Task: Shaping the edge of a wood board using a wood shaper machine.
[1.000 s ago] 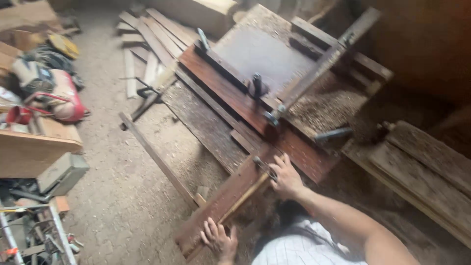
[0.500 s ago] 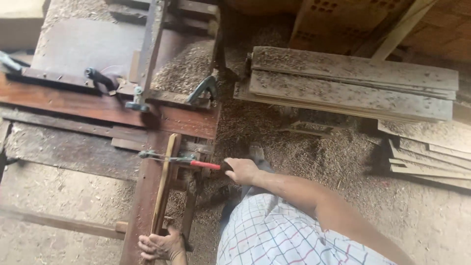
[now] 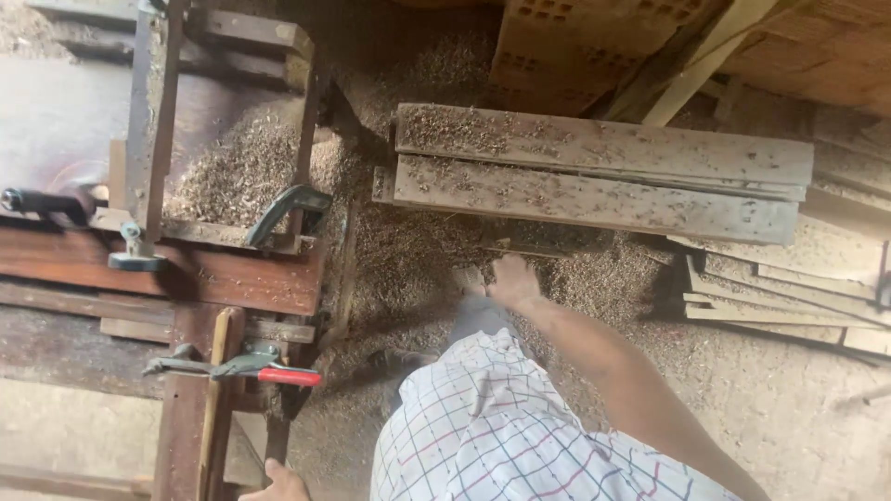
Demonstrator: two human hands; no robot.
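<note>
My right hand [image 3: 512, 278] reaches down to the sawdust-covered floor [image 3: 594, 278], just below a thin wood strip [image 3: 520, 249] lying in front of a stack of long grey boards [image 3: 594, 176]. Its fingers point away from me, so their grip is hidden. Only part of my left hand [image 3: 275, 484] shows at the bottom edge, beside a narrow pale stick [image 3: 215, 399] lying on a dark plank [image 3: 181, 436] of the workbench. A clamp with a red handle [image 3: 278, 376] pinches that stick and plank. My checked shirt [image 3: 501, 427] fills the lower middle.
A wooden workbench [image 3: 167, 274] with a metal frame and a green-handled clamp [image 3: 283, 211] stands at the left, heaped with shavings [image 3: 237, 172]. More loose boards [image 3: 780, 297] lie at the right. Red hollow bricks [image 3: 594, 37] sit at the top.
My right hand has left the red-handled clamp and dropped right and down to the sawdust by the boards. The view has swung right; my left hand has slid toward the bottom edge.
</note>
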